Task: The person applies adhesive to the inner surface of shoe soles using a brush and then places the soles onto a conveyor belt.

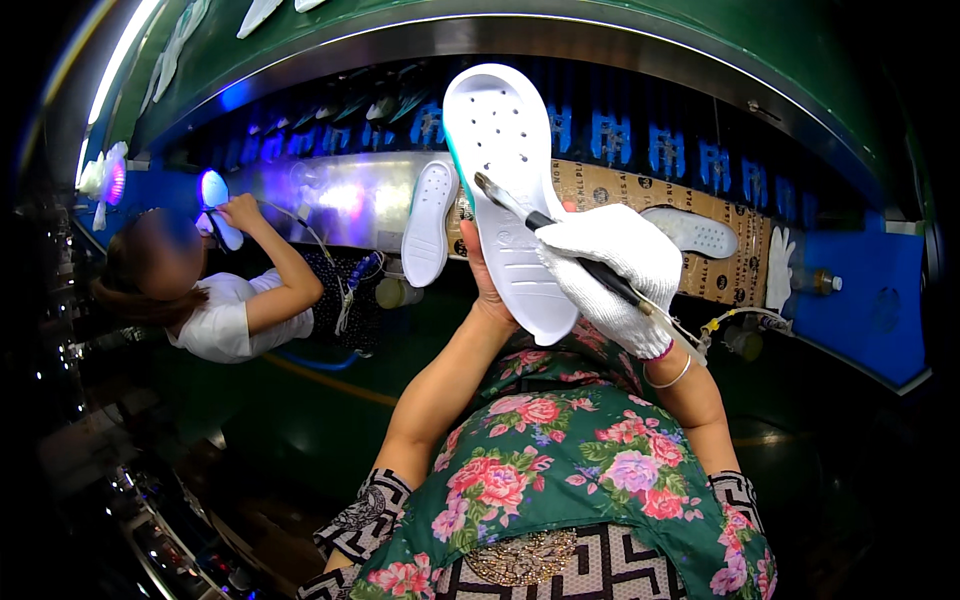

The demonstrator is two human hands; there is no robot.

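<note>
A white shoe sole (520,235) with small holes at its wide end stands up in front of me, its left edge tinted teal. My bare left hand (484,275) grips it from behind along the left side, most of the fingers hidden. In a white knit glove, my right hand (620,265) is closed round a brush (540,220) with a dark handle. The brush's bristles lie at the sole's left edge, near its middle; whether they touch cannot be made out. A thin tube runs along the handle past my wrist.
Another white sole (431,222) lies left of mine, and a third (692,232) rests on brown printed cardboard (735,275) at right. Beyond it are a white glove (780,268) and a small bottle (826,282). At left a co-worker (230,310) holds a sole. A metal-edged green shelf (600,30) spans the top.
</note>
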